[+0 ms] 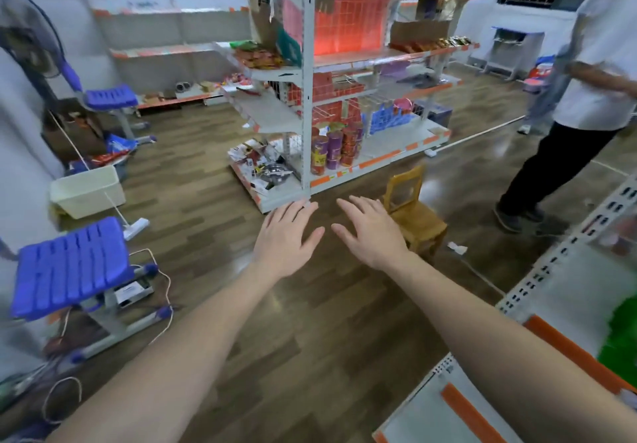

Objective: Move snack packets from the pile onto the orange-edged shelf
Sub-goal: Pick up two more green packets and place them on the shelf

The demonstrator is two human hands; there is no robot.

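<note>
Left hand [287,236] and right hand [370,232] extended over floor, fingers spread wide, holding nothing; orange-edged shelf [565,349] near right.

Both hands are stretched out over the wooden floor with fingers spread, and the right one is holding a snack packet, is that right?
Not quite. The head view shows both hands stretched out over the wooden floor with fingers spread, but the right hand holds nothing. The left hand is empty too.

Floor [213,180]: wood-look planks, glossy, reflective. Shelving [307,98]: matt grey painted metal, orange plastic edge strips. Small chair [413,215]: varnished wood. Stool seat [69,267]: blue slatted plastic. Tub [89,191]: smooth white plastic.
</note>
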